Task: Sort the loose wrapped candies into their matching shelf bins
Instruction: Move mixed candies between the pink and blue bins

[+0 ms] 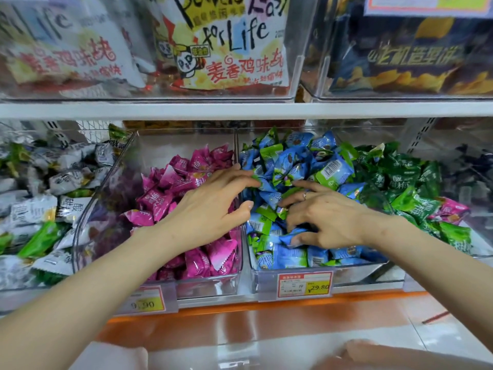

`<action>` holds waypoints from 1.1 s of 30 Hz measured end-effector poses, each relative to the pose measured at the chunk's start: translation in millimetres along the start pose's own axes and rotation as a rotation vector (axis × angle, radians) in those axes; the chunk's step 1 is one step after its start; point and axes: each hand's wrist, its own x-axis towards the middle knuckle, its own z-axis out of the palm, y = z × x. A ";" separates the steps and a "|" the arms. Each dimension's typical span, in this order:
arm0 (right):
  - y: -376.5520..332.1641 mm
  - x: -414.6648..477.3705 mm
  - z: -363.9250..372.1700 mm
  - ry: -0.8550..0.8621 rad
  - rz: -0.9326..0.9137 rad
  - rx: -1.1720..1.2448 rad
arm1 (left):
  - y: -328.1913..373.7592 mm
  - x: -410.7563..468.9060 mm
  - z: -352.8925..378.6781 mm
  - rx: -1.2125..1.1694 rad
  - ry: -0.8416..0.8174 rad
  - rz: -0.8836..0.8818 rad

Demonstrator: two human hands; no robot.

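Note:
Clear shelf bins hold wrapped candies. The blue candy bin (293, 275) is piled with blue-and-green wrapped candies (288, 164). Left of it stands the pink candy bin (208, 284) with magenta candies (186, 169). My left hand (210, 206) reaches over the pink bin, its fingers spread and touching candies at the blue bin's left edge. My right hand (328, 217) lies palm down on the blue pile, fingers curled among the wrappers; what it grips is hidden. A ring shows on one finger.
At the left, a bin of white and grey candies (34, 209) has green ones mixed in. On the right lie dark green candies (400, 177) with one pink candy (450, 209) among them. Snack bags (221, 44) fill the shelf above. Price tags (304, 284) hang on the bin fronts.

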 end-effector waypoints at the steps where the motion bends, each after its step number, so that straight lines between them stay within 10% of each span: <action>1: 1.1 0.1 1.5 0.013 -0.001 0.011 | -0.2 0.4 0.6 -0.006 -0.002 0.001; 7: -11.0 8.7 -10.2 -0.043 0.075 0.340 | 2.8 0.6 1.3 -0.054 0.032 -0.023; 12: -23.4 25.8 -20.8 0.501 0.190 0.206 | 3.6 1.3 1.7 -0.033 0.041 -0.075; 19: -10.9 48.9 -12.3 -0.059 0.411 -0.018 | 2.0 -1.4 -2.4 0.072 0.043 -0.057; 33: -17.0 4.5 -9.4 -0.083 0.117 0.178 | -1.1 -0.9 -1.9 0.026 0.021 -0.063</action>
